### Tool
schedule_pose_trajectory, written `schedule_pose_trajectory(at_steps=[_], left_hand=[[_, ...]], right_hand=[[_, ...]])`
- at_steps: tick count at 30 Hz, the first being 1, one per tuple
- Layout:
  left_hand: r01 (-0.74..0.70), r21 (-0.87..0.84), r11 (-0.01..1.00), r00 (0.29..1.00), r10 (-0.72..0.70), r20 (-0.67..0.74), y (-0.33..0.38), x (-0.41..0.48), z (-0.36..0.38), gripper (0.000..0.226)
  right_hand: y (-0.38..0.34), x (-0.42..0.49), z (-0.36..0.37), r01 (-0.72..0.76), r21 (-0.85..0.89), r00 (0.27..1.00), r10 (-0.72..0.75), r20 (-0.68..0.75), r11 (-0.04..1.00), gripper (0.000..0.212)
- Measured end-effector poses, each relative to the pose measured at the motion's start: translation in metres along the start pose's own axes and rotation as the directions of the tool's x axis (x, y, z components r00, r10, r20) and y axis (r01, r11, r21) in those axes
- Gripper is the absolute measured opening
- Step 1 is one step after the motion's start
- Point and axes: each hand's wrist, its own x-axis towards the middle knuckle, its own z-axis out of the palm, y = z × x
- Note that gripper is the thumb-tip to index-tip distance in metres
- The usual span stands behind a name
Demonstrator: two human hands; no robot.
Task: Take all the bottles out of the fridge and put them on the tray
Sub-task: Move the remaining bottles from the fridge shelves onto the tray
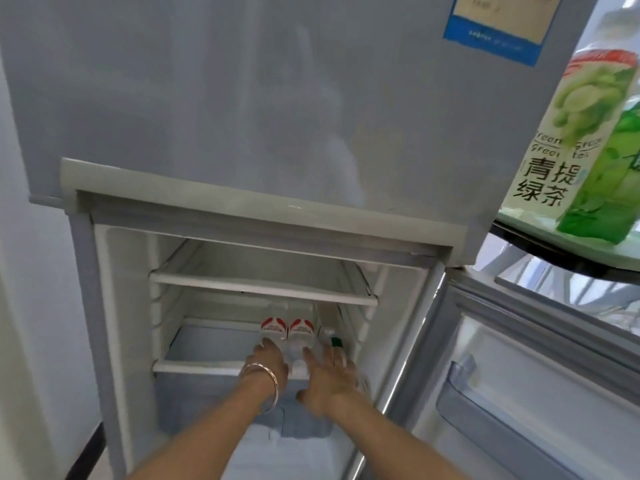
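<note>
Two clear bottles with red-and-white labels, the left bottle (272, 328) and the right bottle (302, 329), stand side by side on the lower shelf (194, 367) of the open fridge. A third bottle with a green cap (336, 342) stands to their right. My left hand (269, 360), with a bracelet on its wrist, reaches in with its fingertips at the foot of the left bottle. My right hand (329, 374) stretches in with spread, straight fingers between the right bottle and the green-capped one. Neither hand grips anything.
The upper shelf (263, 289) holds nothing I can see. The fridge door (519, 393) stands open on the right. Up at the right, a green tray (519, 220) carries a pale green tea bottle (568, 133) and a darker green bottle (609, 174).
</note>
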Motion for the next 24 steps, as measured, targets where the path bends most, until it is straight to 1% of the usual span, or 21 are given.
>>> schedule_pose_trajectory(at_steps=[2,6,8,10,12,16,19,21,24], left_hand=[[0.006,-0.063,0.998,1.000,-0.005,0.007,-0.003,0.011,0.011,0.078],[0.013,-0.215,0.977,0.999,-0.022,-0.039,-0.011,0.022,0.027,0.087],[0.029,-0.358,0.933,0.999,-0.036,-0.013,-0.012,0.023,0.031,0.091],[0.042,-0.494,0.869,0.998,-0.054,-0.011,-0.014,0.021,0.033,0.087],[0.013,-0.534,0.846,0.995,-0.065,-0.080,-0.015,0.019,0.032,0.078],[-0.079,-0.440,0.895,0.959,-0.053,-0.280,-0.019,0.011,0.013,0.058],[-0.133,-0.405,0.905,0.928,-0.030,-0.372,-0.021,-0.005,-0.022,0.047],[-0.188,-0.333,0.924,0.902,0.029,-0.430,-0.023,-0.019,-0.046,0.038],[-0.261,-0.189,0.947,0.870,0.146,-0.471,-0.020,-0.044,-0.081,0.020]], right_hand=[[0.001,0.008,0.007,0.002,-0.006,1.000,-0.002,0.002,1.000,0.089],[0.001,0.008,0.018,0.016,0.015,0.999,-0.016,0.035,1.000,0.088],[-0.002,0.006,0.023,0.013,0.015,0.999,-0.014,0.051,1.000,0.088],[-0.007,0.005,0.026,0.003,0.020,0.999,-0.005,0.053,1.000,0.088],[-0.010,0.002,0.025,0.005,0.028,0.998,-0.007,0.056,1.000,0.087],[-0.014,-0.007,0.017,0.013,0.039,0.999,-0.015,0.047,0.999,0.090],[-0.023,-0.018,0.004,-0.003,0.071,0.999,0.000,0.040,0.997,0.093],[-0.030,-0.027,-0.007,-0.004,0.087,0.999,0.001,0.035,0.996,0.096],[-0.037,-0.043,-0.027,-0.002,0.103,1.000,0.002,0.005,0.995,0.100]])
